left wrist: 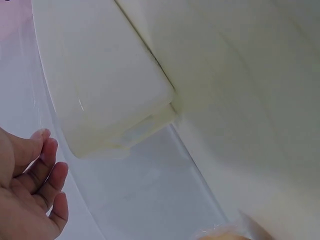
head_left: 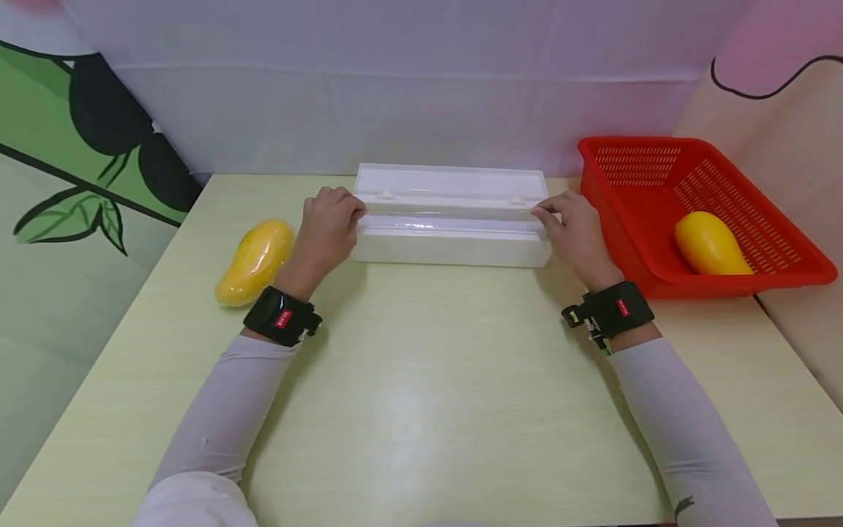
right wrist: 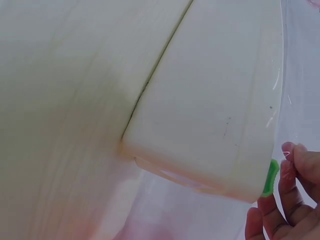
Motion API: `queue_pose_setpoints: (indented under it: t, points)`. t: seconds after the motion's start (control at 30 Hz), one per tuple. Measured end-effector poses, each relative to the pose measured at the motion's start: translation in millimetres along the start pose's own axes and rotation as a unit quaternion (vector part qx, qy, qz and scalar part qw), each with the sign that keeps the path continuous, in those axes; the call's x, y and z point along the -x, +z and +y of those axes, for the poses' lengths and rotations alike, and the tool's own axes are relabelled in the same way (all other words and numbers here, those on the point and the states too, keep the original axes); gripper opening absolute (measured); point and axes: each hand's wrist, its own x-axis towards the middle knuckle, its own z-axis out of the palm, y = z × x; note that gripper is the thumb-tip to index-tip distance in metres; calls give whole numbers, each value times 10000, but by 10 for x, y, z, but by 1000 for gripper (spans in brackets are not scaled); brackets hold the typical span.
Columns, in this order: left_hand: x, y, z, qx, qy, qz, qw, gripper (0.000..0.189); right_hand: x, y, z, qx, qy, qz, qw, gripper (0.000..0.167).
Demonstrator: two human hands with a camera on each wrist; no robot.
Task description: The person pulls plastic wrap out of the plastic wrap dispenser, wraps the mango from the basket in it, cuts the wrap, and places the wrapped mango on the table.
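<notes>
- A pale cloth backdrop [head_left: 435, 110] rises behind the far edge, and printed leaves show on its left side.
- The light wood-toned desk [head_left: 421, 380] carries everything.
- The red basket [head_left: 711, 285], with slotted sides, sits at the far right of the desk.
- Two light grey sleeves [head_left: 211, 410] reach in from the near side, left and right.
- The long white box [head_left: 448, 250] lies crosswise near the desk's far edge, its lid [head_left: 454, 179] raised on the far side.
- The clear film [head_left: 454, 215] stretches taut from left to right above the box, between the two hands.
- The left hand [head_left: 324, 234], at the box's left end, pinches the film between thumb and forefinger; its other fingers are bent.
- The right hand [head_left: 579, 234], at the box's right end, pinches the film likewise, its other fingers bent below.
- A glossy yellow mango [head_left: 255, 263] lies on the desk, left of the left hand and apart from the box.
- Another yellow fruit [head_left: 711, 245] rests inside the basket.
- A black wristband [head_left: 279, 316] circles each wrist.
- A small green piece [right wrist: 270, 178] shows at the box's right end, beside the right fingers.
</notes>
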Motion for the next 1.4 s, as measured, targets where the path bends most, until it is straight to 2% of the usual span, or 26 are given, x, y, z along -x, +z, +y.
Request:
queue_pose_setpoints:
  t: [0.3,0.57,0.83,1.07,1.4]
  points:
    - [-28,-42,46,-99,-306,86,9994,14,-6,-24,-51,-69,-48,238,9997,27]
    - [-39,-77,74,-66,-316,311,9990,14,-12,-43,-88,-98,-223,518,9984,25]
    - [-35,-95,80,55,-260,411,9988,15,38,-51,-119,-160,79,521,9985,27]
    - [-80,-136,88,119,-324,358,9988,14,6,-67,-149,-90,154,555,9983,28]
    - [-148,-233,126,54,-364,411,9985,15,-51,-118,-199,-180,7,809,9966,27]
